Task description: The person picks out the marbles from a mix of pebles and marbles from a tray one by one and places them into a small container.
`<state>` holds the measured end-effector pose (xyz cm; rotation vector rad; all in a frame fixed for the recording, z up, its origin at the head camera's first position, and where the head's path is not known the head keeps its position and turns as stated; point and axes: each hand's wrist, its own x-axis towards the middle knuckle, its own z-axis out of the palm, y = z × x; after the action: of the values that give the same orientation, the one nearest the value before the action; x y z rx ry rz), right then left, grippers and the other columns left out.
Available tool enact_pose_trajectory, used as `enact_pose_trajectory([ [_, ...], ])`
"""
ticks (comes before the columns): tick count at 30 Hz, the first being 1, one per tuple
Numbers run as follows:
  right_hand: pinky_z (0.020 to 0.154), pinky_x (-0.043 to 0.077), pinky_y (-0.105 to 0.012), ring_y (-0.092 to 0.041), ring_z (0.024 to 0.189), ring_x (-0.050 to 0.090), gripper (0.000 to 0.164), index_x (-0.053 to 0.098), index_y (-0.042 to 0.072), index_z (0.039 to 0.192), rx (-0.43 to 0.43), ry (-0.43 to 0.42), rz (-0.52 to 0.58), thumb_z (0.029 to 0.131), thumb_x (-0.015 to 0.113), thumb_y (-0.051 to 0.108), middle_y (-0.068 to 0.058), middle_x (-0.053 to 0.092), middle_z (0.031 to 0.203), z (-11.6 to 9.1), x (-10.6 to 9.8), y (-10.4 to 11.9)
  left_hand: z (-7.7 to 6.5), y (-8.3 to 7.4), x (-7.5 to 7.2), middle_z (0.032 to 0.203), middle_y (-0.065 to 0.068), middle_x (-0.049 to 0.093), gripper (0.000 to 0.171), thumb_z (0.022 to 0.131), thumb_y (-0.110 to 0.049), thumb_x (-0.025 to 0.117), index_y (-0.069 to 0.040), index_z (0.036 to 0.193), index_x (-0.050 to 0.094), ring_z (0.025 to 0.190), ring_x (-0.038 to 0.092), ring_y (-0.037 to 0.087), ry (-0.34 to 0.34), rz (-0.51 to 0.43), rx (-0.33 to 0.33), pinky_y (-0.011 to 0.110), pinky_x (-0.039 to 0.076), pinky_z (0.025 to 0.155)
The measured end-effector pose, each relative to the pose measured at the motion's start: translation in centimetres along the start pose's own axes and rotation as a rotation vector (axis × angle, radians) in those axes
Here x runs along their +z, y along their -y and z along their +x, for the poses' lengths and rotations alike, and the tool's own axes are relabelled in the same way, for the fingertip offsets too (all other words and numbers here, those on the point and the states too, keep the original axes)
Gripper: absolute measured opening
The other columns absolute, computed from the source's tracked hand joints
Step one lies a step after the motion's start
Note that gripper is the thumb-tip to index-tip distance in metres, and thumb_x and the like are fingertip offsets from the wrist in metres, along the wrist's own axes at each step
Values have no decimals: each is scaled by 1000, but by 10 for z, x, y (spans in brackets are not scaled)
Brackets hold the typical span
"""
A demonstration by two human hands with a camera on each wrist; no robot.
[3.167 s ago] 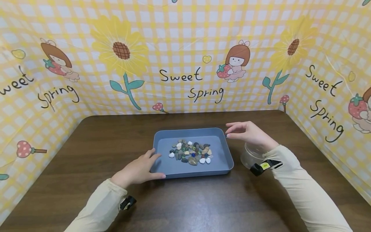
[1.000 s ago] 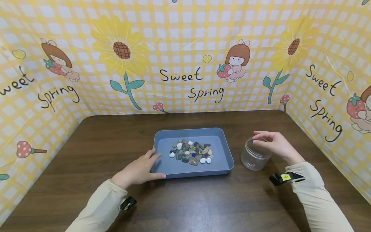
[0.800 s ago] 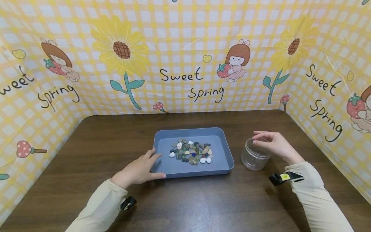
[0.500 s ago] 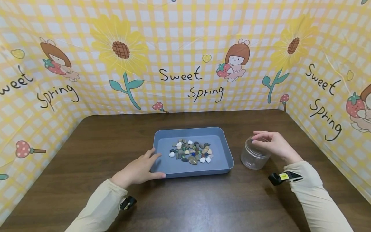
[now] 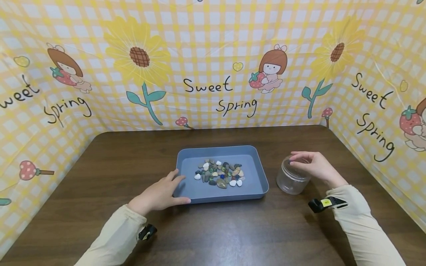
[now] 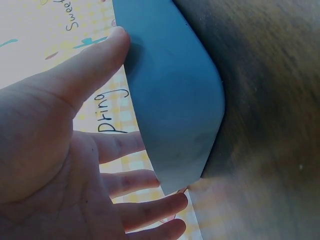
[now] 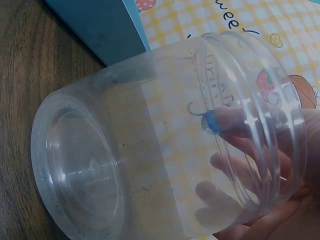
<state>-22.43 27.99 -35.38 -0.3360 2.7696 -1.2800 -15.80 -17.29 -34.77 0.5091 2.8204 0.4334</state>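
My left hand point(image 5: 156, 194) rests at the front left corner of a blue-grey tray point(image 5: 186, 193). Its fingers are spread, and in the left wrist view the thumb point(image 6: 107, 52) touches the tray wall point(image 6: 175, 95). Pebbles and glass pieces point(image 5: 219, 174) lie in the middle of the tray. Over the mouth of a clear jar point(image 5: 292, 183), my right hand point(image 5: 319, 166) pinches a small blue marble point(image 7: 211, 122) between thumb and finger. The right wrist view shows the marble through the jar's transparent wall, near the threaded rim.
A dark brown wooden table point(image 5: 213, 232) carries the tray and the jar, which stands just right of the tray. Checked yellow and white cloth point(image 5: 203, 48) with printed flowers and figures encloses the back and sides.
My right hand has moved right and slightly nearer, from the tray's right rim to the jar's mouth. It has stayed there for the last second. The left hand has kept its place.
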Motion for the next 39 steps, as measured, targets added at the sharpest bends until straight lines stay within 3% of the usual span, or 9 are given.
enact_pose_trajectory([
  [4,98,42,-25,-39,130,43,35,65,-3,109,0,7,-9,87,66,25,-23,50,136,0,1,1,0,0,0,149,29,25,82,81,-55,64,-2,139,41,130,38,48,3,-3,0,59,39,98],
  [7,104,38,-45,-41,129,44,35,65,-4,108,-5,9,-10,87,66,24,-24,50,135,0,1,2,0,0,0,149,29,25,82,81,-55,64,-2,139,41,130,37,48,8,-5,-5,59,39,98],
  [8,104,37,-45,-41,129,44,35,65,-4,108,-6,9,-8,87,66,24,-24,50,135,0,1,3,1,0,0,149,29,25,82,80,-55,64,-3,139,40,130,37,48,10,-4,-7,59,39,98],
  [10,102,40,-31,-39,129,44,35,65,-4,108,-6,6,-2,87,66,24,-24,51,135,0,1,3,1,0,0,149,29,25,82,80,-55,64,-3,140,40,131,37,48,13,-3,-13,60,39,98],
  [15,84,33,-1,-37,128,45,33,66,-4,106,-4,5,-1,87,66,24,-22,52,134,-1,1,1,1,-1,-1,149,29,25,83,80,-55,64,-3,140,40,131,37,48,22,-2,-22,60,39,98],
  [30,81,37,-3,-37,125,49,32,68,-1,105,-36,-24,-47,88,65,26,-22,54,132,-4,-3,1,2,-2,-3,148,30,25,82,81,-53,64,-2,140,39,129,38,49,24,-7,-5,60,38,98],
  [34,79,39,-4,-3,109,59,32,68,0,104,-36,-47,-46,88,66,27,-21,54,132,-6,-7,5,3,-3,-4,148,31,25,81,81,-51,65,-1,140,39,129,38,49,31,-5,-10,60,38,98],
  [37,77,41,-5,20,92,49,31,68,0,104,-43,-63,-47,87,66,26,-21,55,132,-9,-9,10,2,-4,-5,148,31,25,81,82,-50,65,-1,140,39,130,37,49,37,-8,-15,60,38,99],
  [39,76,41,-5,23,89,47,30,68,-1,104,-58,-73,-50,87,66,24,-21,55,131,-11,-11,13,1,-5,-4,148,31,24,81,81,-51,65,-1,140,39,130,36,49,40,-13,-19,60,37,99],
])
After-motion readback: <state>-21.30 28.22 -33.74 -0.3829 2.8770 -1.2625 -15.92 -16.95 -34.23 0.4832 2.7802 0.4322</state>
